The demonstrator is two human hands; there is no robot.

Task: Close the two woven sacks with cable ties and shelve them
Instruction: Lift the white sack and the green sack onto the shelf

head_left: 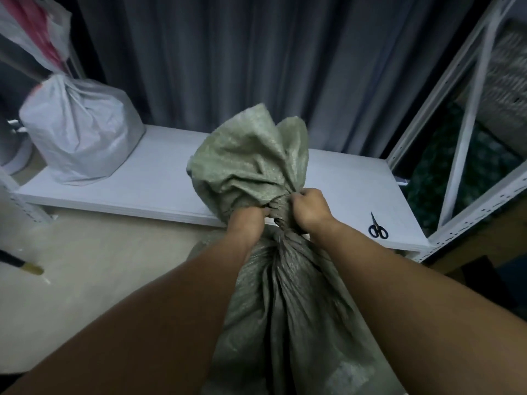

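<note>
Green sack [285, 309] was clenched at its neck by curled fingers [302, 194] of left hand [251, 218] and right hand [311, 210]; second closure seemingly underway, tie-cinching next, then shelving.

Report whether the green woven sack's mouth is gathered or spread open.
Gathered: the left hand and right hand grip the bunched neck of the green woven sack.

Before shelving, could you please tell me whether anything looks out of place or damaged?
Nothing spilled or torn; only the scissors lie loose near the front edge of the shelf, right of the green sack.
</note>
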